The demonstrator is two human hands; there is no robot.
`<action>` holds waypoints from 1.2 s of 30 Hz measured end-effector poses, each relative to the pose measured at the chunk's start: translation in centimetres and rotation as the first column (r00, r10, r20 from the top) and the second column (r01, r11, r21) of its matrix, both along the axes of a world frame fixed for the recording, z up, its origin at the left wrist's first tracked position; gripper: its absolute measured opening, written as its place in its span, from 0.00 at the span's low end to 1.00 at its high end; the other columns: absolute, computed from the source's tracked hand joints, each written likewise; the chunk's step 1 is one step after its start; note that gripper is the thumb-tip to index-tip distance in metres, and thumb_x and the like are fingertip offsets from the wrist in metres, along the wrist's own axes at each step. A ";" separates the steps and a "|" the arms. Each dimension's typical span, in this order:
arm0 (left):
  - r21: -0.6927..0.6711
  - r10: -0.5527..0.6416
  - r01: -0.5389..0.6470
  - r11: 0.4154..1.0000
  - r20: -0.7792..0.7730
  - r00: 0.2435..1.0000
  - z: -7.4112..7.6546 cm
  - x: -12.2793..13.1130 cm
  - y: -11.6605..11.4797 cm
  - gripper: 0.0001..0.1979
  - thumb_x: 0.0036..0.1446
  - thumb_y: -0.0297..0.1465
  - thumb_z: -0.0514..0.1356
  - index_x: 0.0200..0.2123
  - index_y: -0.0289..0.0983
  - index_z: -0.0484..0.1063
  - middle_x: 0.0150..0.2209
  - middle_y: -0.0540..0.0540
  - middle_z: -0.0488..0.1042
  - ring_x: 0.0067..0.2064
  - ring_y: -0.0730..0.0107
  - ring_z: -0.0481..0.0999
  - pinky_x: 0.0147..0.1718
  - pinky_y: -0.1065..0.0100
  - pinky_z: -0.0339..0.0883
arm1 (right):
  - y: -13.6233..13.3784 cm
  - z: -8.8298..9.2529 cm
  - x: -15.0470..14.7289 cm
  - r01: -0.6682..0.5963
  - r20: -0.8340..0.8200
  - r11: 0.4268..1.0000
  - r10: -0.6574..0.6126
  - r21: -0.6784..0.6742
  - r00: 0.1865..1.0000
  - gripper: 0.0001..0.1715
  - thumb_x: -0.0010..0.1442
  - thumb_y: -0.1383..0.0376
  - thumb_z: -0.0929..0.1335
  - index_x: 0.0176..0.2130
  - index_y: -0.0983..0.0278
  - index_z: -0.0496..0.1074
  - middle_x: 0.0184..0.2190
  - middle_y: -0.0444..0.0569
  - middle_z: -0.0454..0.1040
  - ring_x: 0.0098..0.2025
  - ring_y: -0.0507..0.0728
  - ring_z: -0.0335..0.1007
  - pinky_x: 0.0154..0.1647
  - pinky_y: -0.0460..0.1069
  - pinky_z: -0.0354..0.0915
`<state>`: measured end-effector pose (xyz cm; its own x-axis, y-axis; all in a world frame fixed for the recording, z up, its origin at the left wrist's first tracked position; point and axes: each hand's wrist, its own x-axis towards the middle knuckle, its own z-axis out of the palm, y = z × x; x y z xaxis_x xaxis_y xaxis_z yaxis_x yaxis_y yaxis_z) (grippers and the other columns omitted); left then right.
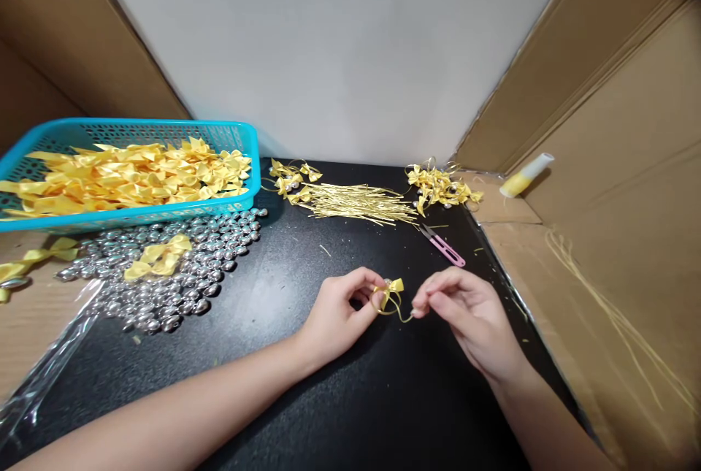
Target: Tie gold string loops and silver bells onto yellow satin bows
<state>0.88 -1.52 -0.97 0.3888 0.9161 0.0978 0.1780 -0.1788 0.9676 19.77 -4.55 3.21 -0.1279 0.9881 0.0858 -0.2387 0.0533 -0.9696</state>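
Observation:
Between thumb and fingertips, my left hand (347, 307) pinches a small yellow ribbon bow (395, 286) just above the black table. A silver bead shows partly at the bow's top. From the bow a thin gold cord (402, 318) loops down and runs to the right. My right hand (465, 310) has its fingers curled and pressed together on the cord's end. Behind my hands lie purple-handled thread snips (442, 245), blades toward the back left, and a bundle of cut gold cords (358, 204).
A turquoise basket (255, 164) full of yellow bows stands at the back left. Silver beads (158, 296) spread before it, some bows on top. Finished-looking bow pieces (438, 185) pile at the back right. A thread spool (526, 175) leans by the cardboard wall (629, 142).

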 end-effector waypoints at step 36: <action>0.064 -0.035 0.035 0.997 -0.006 0.999 0.2 0.0 -0.2 0.05 0.57 0.29 0.58 0.36 0.34 0.73 0.31 0.45 0.79 0.31 0.70 0.78 0.32 0.71 0.72 | 0.5 -0.6 0.5 0.060 0.299 0.960 -0.145 0.275 0.943 0.06 0.60 0.69 0.68 0.33 0.58 0.74 0.29 0.43 0.77 0.36 0.53 0.72 0.39 0.49 0.68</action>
<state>0.85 -1.72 -0.80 0.4213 0.8938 0.1533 0.1755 -0.2462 0.9532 20.32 -4.09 2.57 -0.0891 0.9461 0.3115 0.0946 0.3193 -0.9429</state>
